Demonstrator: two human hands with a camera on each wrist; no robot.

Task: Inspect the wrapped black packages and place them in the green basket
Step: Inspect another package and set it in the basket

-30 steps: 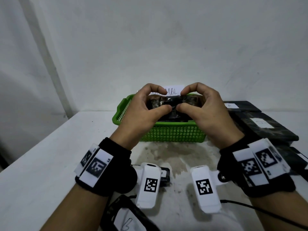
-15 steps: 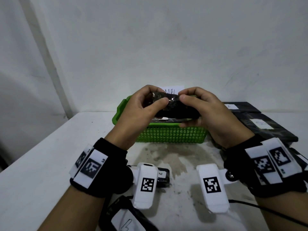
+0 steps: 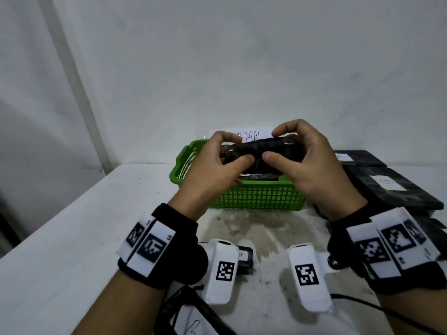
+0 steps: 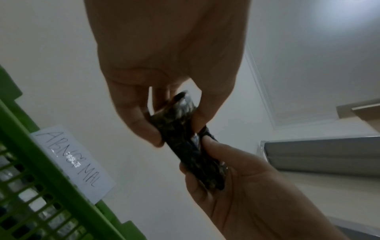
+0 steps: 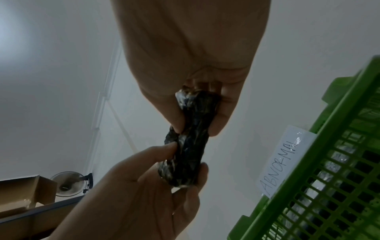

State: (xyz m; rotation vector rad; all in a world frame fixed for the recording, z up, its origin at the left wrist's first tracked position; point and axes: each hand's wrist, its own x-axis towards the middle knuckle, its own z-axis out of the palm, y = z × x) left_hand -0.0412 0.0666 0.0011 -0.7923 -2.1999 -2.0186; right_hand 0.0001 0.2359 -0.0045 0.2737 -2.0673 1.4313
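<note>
I had both hands on one wrapped black package, held lengthwise above the green basket. My left hand curled around its left end, thumb on the near face and fingers over the far side. My right hand gripped the other end the same way, thumb in front. More black packages lay on the table to the right.

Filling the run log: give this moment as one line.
phase: inspect | left hand: holds wrapped black package | right hand: holds same | package above green basket, not yet placed
</note>
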